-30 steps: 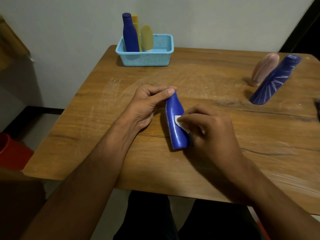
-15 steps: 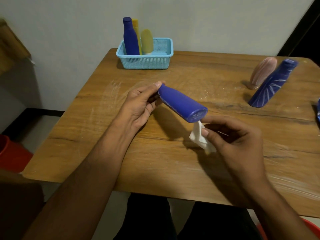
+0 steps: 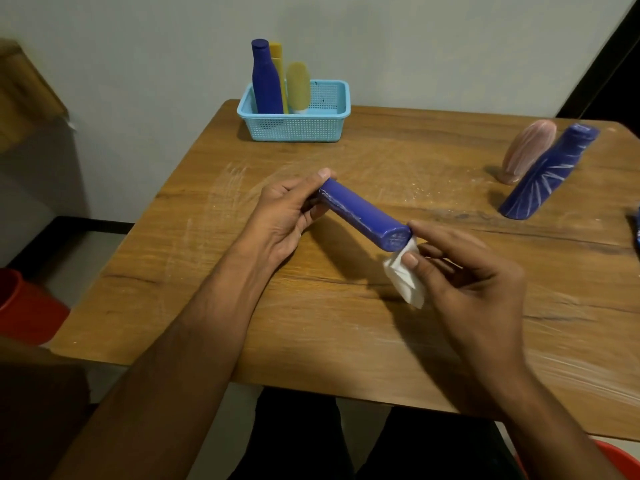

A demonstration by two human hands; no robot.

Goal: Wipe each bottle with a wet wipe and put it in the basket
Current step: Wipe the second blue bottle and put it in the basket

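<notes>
Blue bottle [image 3: 362, 214], held over table [image 3: 398, 341] | left hand [image 3: 284, 216] gripping cap end | right hand [image 3: 460, 271] pinching wipe [image 3: 407, 280] at base | likely light, stiff, slick when damp; best gripped mid-body.

left hand [image 3: 282, 216] hides the blue bottle's [image 3: 363, 216] cap end.

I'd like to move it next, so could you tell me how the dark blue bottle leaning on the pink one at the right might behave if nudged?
The dark blue bottle stands tilted against the pink bottle, so a nudge would probably tip it. Its rounded body looks likely to roll once down. The smooth plastic may be slippery.
</notes>
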